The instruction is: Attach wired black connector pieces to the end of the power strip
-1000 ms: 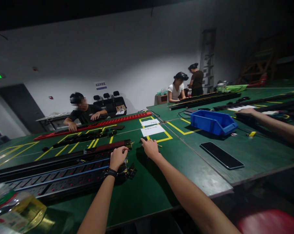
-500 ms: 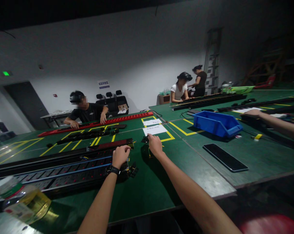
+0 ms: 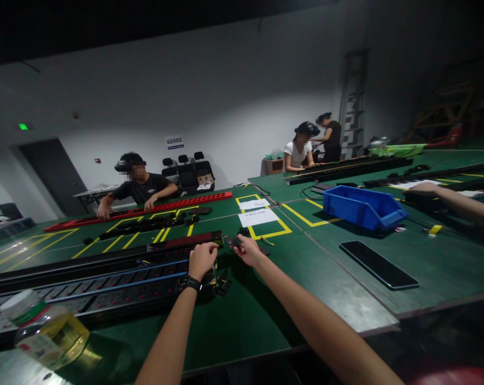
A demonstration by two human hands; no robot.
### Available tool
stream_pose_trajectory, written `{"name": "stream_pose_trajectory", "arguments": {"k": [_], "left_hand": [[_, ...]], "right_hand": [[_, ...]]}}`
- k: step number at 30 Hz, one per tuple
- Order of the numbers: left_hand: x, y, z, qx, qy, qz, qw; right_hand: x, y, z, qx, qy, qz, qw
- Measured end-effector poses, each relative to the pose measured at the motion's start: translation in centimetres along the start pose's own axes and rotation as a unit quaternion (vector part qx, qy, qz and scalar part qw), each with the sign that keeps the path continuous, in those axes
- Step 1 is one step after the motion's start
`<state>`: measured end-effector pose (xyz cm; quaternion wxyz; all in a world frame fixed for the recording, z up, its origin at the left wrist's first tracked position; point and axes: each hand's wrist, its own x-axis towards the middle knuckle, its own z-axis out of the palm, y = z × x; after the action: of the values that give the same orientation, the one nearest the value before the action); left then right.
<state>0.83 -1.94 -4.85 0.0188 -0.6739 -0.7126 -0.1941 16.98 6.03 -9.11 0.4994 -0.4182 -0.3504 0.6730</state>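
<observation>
A long black rail assembly (image 3: 106,286), with blue strips and rows of small red dots, lies along the left of the table. At its right end, my left hand (image 3: 203,260) is closed with bent fingers over the edge; the fingertips' contact is partly hidden. My right hand (image 3: 250,250), just to the right, pinches a small black part (image 3: 235,241) slightly above the table. Loose black pieces (image 3: 223,283) and thin wires hang at the assembly's end, below my left hand. Behind my fingers lies a dark reddish strip (image 3: 186,239).
A bottle of yellow liquid (image 3: 53,337) stands front left. To the right are a phone (image 3: 378,264) and a blue bin (image 3: 362,206). Paper labels (image 3: 258,216) lie beyond my right hand. Co-workers sit across the table, one by a red rail (image 3: 178,204); another person's arm (image 3: 458,200) reaches in from the right.
My right hand has lifted the small black part off the table and brought it left, nearer my left hand. The co-worker's red rail has shifted left.
</observation>
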Motion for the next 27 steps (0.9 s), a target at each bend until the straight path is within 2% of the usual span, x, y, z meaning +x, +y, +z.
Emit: {"name": "stream_pose_trajectory", "arguments": {"k": [4, 18, 24, 27], "left_hand": [[0.0, 0.0, 0.1, 0.011, 0.001, 0.001, 1.0], [-0.2, 0.1, 0.0, 0.008, 0.006, 0.009, 1.0], [-0.3, 0.0, 0.0, 0.009, 0.002, 0.003, 1.0], [-0.3, 0.1, 0.0, 0.009, 0.004, 0.005, 1.0]], "right_hand": [[-0.4, 0.4, 0.3, 0.007, 0.002, 0.02, 1.0], [-0.8, 2.0, 0.3, -0.081, -0.02, -0.011, 0.996], [-0.9, 1.7, 0.2, -0.093, 0.026, -0.038, 0.995], [-0.9, 1.8, 0.3, -0.074, 0.014, -0.046, 0.996]]}}
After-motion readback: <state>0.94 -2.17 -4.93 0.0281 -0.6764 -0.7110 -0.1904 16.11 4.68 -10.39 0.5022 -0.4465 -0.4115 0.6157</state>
